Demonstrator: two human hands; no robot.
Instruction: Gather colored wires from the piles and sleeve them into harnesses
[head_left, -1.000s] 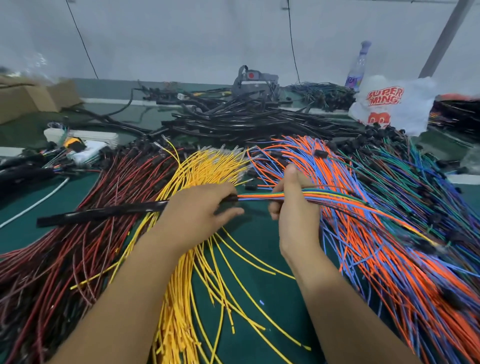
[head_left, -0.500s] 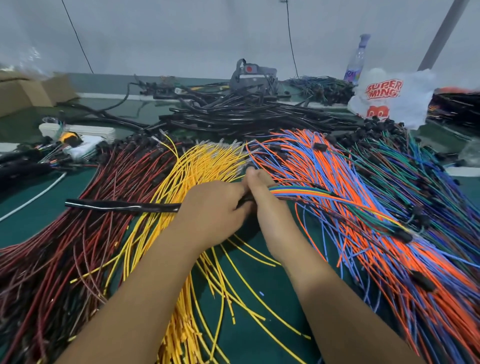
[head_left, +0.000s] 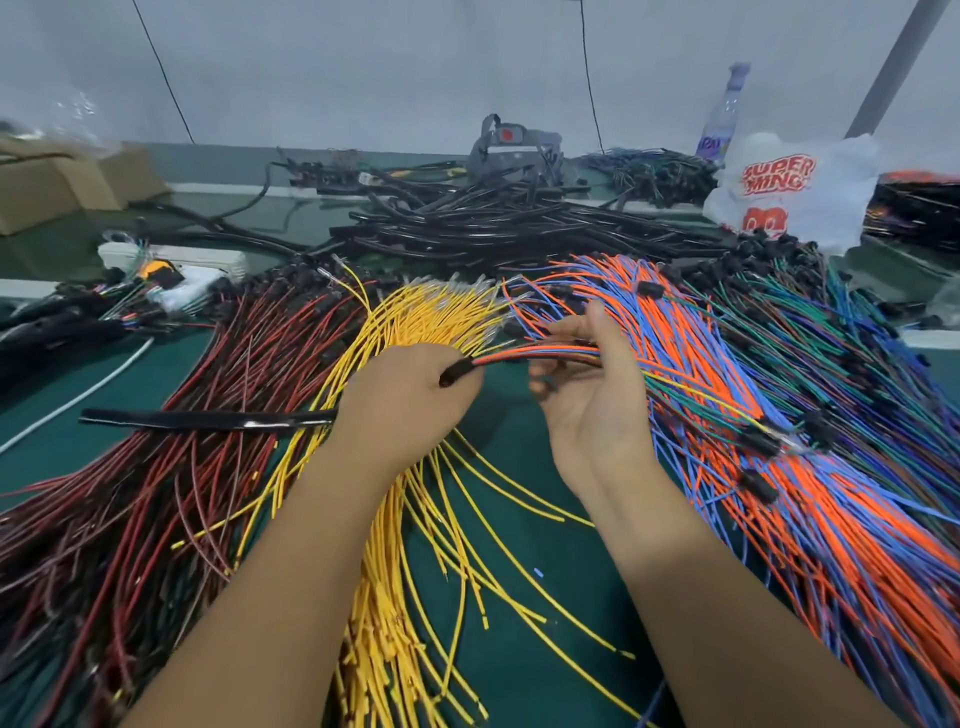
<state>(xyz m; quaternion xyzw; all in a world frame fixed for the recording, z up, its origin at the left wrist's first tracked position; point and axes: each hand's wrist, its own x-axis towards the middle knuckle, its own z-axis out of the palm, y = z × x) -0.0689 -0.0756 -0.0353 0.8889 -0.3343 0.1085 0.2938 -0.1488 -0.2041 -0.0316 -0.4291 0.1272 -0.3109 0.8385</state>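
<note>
Sleeve (head_left: 208, 420) in left hand (head_left: 405, 410); wire bundle (head_left: 540, 354) inside, right hand (head_left: 587, 395) pinching.

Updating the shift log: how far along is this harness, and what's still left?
Done: a mixed-colour wire bundle is gathered and its end sits in the black sleeve.
In hand: the left hand grips the sleeve's mouth; the right hand pinches the bundle just beyond it.
Left: most of the bundle remains unsleeved, trailing right over the orange and blue pile. The yellow pile and red pile remain large.
</note>
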